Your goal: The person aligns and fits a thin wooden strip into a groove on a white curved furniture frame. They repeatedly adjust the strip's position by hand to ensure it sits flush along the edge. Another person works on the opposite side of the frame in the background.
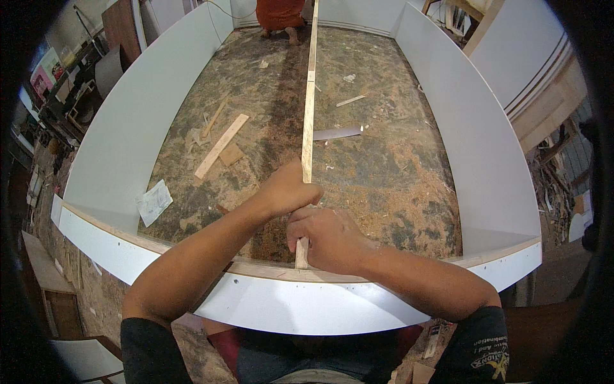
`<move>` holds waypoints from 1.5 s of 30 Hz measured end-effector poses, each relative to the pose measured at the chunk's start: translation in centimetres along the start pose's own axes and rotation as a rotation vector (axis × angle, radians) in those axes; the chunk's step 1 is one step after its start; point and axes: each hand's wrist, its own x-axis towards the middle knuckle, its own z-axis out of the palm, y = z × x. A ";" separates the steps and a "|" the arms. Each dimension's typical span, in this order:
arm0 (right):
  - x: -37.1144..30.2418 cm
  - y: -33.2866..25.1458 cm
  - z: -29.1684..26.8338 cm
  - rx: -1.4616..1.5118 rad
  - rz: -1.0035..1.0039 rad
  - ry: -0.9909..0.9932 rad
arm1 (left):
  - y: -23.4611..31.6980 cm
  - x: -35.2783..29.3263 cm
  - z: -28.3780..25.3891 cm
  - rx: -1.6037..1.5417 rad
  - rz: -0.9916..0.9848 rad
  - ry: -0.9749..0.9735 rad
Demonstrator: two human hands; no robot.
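Note:
A long, narrow wooden batten (308, 121) runs from the near white panel (307, 307) away to the far end of a large white-panelled frame. My left hand (288, 187) is closed around the batten a little way in from its near end. Closer to me, my right hand (329, 237) wraps over the same batten, its fingers curled around it. The two hands nearly touch. The batten's near end meets the wooden strip (320, 275) along the inner edge of the near panel.
White side panels rise at left (134, 121) and right (473, 121). Inside on the stained floor lie wood offcuts (221, 146), a grey strip (338, 133) and a crumpled white packet (154, 203). A person in orange (279, 14) crouches at the far end.

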 end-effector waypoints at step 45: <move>0.1 -0.4 -0.3 0.033 0.079 -0.055 | 1.6 -0.2 0.2 0.141 -0.042 0.045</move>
